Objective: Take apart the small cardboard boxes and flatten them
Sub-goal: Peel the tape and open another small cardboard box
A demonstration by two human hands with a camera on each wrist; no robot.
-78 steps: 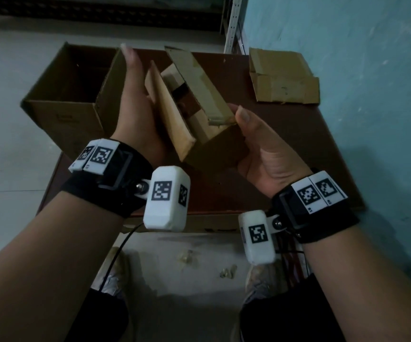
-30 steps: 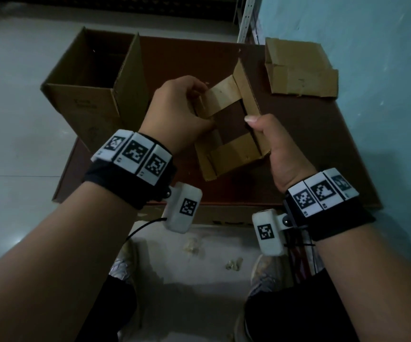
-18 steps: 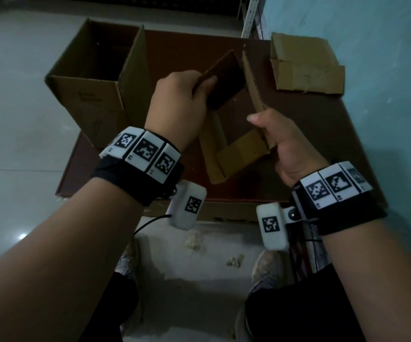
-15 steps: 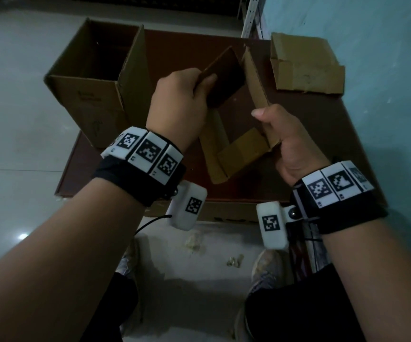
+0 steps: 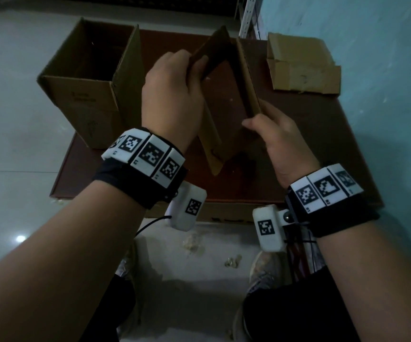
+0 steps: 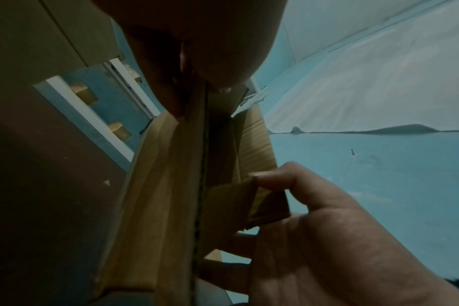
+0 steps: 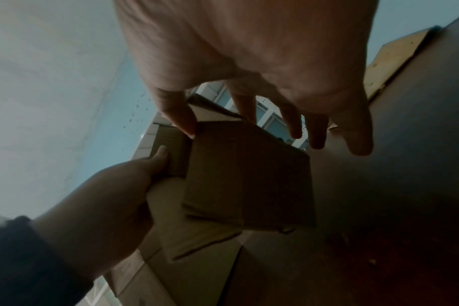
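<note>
I hold a small cardboard box (image 5: pixel 246 77) above the brown table (image 5: pixel 323 149); its ends are open and I see the table through it. My left hand (image 5: pixel 172 95) grips its left wall near the top, thumb inside. My right hand (image 5: pixel 273 141) holds the lower end of the right wall, with most of its fingers hidden behind the card. In the left wrist view my left hand (image 6: pixel 197 87) pinches the card's edge and my right hand (image 6: pixel 315 227) pinches a small flap (image 6: pixel 231 198) of the box (image 6: pixel 165 186). In the right wrist view my right hand (image 7: pixel 244 99) has its thumb on the box (image 7: pixel 249 176) and its fingers behind it.
A large open carton (image 5: pixel 88 77) stands at the table's back left, close to my left hand. A flattened cardboard piece (image 5: pixel 298 67) lies at the back right by the blue wall (image 5: pixel 384 70). A white shelf upright (image 5: pixel 246 16) stands behind. My feet and some scraps are on the floor below.
My right hand slid down to the lower end of the right wall and the tan lower flap dropped out of sight. My left hand kept its grip and the box's opening has stretched longer.
</note>
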